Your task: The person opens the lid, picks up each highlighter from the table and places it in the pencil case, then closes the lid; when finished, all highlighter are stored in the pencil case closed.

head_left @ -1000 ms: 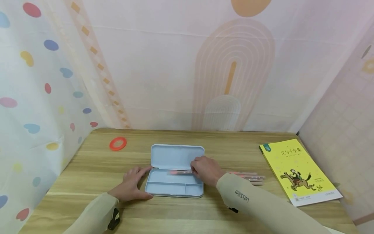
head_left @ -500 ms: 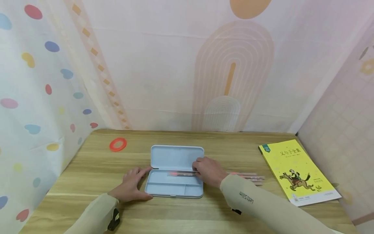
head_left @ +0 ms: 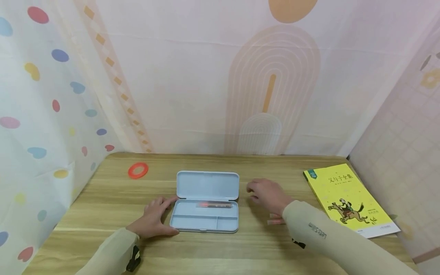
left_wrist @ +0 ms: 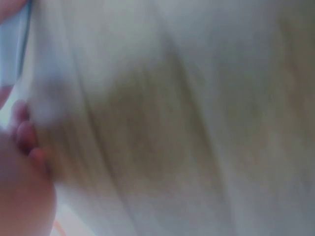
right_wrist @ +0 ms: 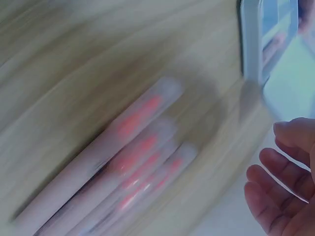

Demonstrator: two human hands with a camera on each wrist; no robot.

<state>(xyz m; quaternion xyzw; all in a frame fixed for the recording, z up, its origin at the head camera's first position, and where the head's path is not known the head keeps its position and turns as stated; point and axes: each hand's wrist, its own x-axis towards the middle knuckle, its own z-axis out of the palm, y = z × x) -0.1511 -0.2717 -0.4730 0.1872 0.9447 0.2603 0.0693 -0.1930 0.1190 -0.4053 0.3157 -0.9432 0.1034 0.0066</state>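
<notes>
My right hand (head_left: 268, 195) hung empty, loosely bent, right of centre, near loose pens (right_wrist: 115, 169); spread left hand (head_left: 154, 219) touched case (head_left: 194, 221), lower middle, one pen (head_left: 216, 205) inside. Bracing case, pinching pens singly seemed wise.

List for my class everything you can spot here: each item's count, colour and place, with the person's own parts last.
Pencil case: one, light blue, open on mid-table
Pen: one, clear and reddish, in the case's long rear compartment
Loose pens: at least three (blurred), pinkish with red, right of the case
Ring: one, red, far left of the table
Book: one, yellow, table's right side
Table: one, wood-brown, under everything
Patterned cloth: pale, around the table
Sleeves: two, beige, on the arms
Hands: two; left hand touching the case, right hand near loose pens
</notes>
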